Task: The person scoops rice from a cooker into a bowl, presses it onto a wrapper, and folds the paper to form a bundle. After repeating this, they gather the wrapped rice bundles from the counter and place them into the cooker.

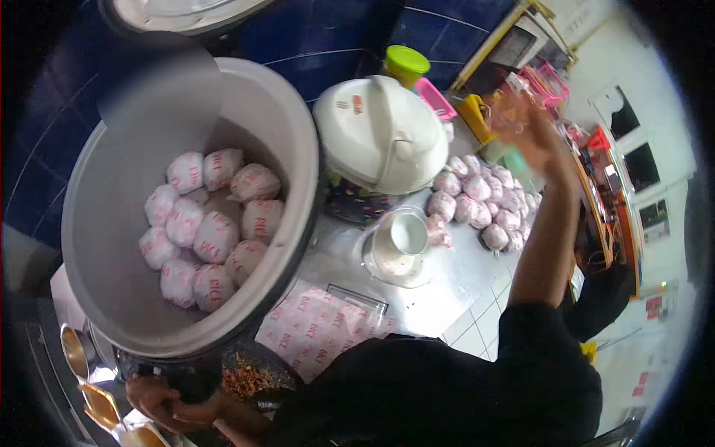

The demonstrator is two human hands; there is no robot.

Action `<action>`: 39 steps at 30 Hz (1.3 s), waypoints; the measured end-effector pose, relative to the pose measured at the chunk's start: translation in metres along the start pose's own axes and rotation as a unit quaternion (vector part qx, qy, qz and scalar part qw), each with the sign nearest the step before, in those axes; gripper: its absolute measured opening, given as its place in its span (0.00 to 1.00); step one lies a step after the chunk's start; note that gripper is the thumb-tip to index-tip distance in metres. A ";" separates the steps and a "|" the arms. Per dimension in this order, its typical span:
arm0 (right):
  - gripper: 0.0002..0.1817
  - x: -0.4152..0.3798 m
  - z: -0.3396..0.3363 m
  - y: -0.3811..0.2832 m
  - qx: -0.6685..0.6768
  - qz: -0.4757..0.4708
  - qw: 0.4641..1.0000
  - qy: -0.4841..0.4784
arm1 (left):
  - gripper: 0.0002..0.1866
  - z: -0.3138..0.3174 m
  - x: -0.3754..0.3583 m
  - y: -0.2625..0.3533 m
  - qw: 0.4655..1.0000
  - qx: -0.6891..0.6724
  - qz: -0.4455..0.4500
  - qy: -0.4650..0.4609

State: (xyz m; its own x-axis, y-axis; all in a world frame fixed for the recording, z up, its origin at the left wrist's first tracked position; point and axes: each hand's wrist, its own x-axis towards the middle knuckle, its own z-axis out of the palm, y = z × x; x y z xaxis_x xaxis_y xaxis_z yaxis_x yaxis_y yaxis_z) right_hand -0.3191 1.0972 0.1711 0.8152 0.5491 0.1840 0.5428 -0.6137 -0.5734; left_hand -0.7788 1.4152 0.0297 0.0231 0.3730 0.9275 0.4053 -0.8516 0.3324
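Observation:
My left hand is low at the left, its fingers curled beside a dark pan of reddish-brown chopped food. What it grips, if anything, I cannot make out. My right hand is raised at the far end of the counter and smeared by motion, near a yellow object. Below it, round packets in white paper with red print are piled together. More packets of the same kind lie inside a large grey pot. Printed paper sheets lie flat on the counter in front of me.
A white lidded cooker stands behind the counter, with a green-lidded tub past it. A white cup rests on a clear-rimmed container. Metal pans are at the lower left. A pink basket sits farther back.

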 end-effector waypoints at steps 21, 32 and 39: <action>0.39 -0.155 0.179 0.297 -0.112 0.376 0.895 0.210 | 0.17 0.009 0.018 0.022 0.997 -0.045 -0.055 -0.022; 0.28 -0.033 0.040 0.076 0.613 0.090 0.742 0.256 | 0.18 0.004 0.018 0.019 0.995 -0.073 -0.058 -0.039; 0.33 0.049 0.101 -0.266 0.099 -0.271 0.907 -0.308 | 0.13 0.003 0.019 0.021 0.993 -0.080 -0.075 -0.033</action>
State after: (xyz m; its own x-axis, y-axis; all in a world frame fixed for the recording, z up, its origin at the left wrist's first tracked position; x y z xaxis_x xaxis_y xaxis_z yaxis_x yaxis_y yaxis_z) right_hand -0.4435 1.3447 0.2516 0.1400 0.9895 0.0351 0.7332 -0.0797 -0.6753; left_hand -0.7671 1.4055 0.0542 0.0349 0.5190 0.8541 0.2585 -0.8302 0.4939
